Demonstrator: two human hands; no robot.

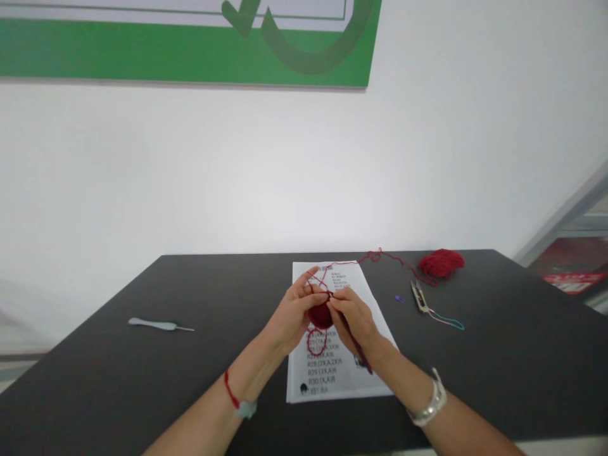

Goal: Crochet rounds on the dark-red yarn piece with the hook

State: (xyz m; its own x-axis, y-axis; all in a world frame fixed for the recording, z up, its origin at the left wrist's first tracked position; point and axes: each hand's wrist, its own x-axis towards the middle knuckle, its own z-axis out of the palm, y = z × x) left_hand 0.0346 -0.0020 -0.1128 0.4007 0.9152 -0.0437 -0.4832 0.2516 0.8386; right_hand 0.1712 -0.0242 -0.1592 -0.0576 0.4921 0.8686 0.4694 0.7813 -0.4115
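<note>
A small dark red crochet piece is pinched in my left hand, whose raised index finger carries the red yarn. My right hand grips a dark red crochet hook, its handle slanting down toward my wrist. Both hands meet at the top edge of the piece, where the hook's tip is hidden by fingers. Below the piece hangs a loop of yarn tail. Under my hands lies a printed pattern sheet with rows of stitch notation.
A red yarn ball sits at the back right, its strand running to my hands. Near it lie thread snips with a cord and a purple stitch marker. A grey-handled hook rests on the dark table at left.
</note>
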